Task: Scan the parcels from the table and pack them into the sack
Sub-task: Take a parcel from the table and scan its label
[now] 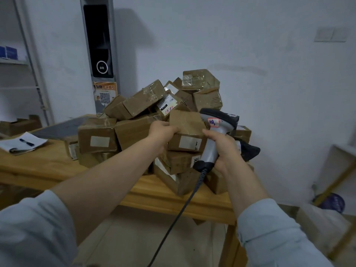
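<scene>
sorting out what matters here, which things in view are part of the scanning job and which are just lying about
Part of the job:
- scanner in the right hand
- parcel gripped by the left hand
- parcel pile on the table

Just lying about:
- papers
- wall device
- QR poster

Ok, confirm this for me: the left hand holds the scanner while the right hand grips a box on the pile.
Not right: the hands are swapped. In the head view the right hand holds the scanner, and the left hand grips a box on the pile. The rest stands: the box is on the pile.
</scene>
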`<state>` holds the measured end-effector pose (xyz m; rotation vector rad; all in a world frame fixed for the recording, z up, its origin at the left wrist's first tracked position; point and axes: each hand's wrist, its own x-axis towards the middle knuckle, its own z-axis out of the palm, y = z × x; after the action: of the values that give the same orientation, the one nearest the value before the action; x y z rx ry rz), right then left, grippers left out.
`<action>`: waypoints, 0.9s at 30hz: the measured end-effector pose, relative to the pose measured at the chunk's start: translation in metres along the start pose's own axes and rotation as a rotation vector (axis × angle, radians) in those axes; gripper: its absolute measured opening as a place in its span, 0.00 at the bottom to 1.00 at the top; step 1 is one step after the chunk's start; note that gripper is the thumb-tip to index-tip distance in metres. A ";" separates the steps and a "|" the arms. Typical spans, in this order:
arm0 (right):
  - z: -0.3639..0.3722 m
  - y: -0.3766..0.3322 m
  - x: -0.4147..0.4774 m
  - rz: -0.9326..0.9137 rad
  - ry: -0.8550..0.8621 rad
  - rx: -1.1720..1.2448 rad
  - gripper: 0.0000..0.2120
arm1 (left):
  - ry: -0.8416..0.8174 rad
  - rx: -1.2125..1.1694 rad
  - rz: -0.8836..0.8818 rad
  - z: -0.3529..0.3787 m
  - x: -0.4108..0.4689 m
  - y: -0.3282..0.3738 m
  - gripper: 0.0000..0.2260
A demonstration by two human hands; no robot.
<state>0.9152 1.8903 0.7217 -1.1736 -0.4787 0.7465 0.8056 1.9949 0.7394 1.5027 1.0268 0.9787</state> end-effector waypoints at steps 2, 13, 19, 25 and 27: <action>-0.001 0.000 -0.004 -0.029 0.012 0.013 0.12 | -0.008 -0.044 0.026 0.000 -0.005 0.002 0.21; 0.011 0.008 -0.029 -0.186 0.032 0.166 0.17 | 0.009 -0.324 0.121 -0.034 -0.038 -0.010 0.21; 0.046 0.024 -0.041 -0.263 -0.109 0.132 0.20 | 0.102 -0.297 0.157 -0.078 -0.050 -0.008 0.18; 0.090 0.045 -0.057 -0.518 -0.195 0.047 0.17 | 0.236 -0.142 0.300 -0.097 -0.064 0.014 0.20; 0.101 0.051 -0.063 -0.559 -0.229 0.022 0.17 | 0.162 -0.231 0.247 -0.099 -0.069 0.016 0.13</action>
<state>0.7899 1.9189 0.7097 -0.8731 -0.9402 0.3968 0.6927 1.9569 0.7646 1.3951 0.8193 1.3642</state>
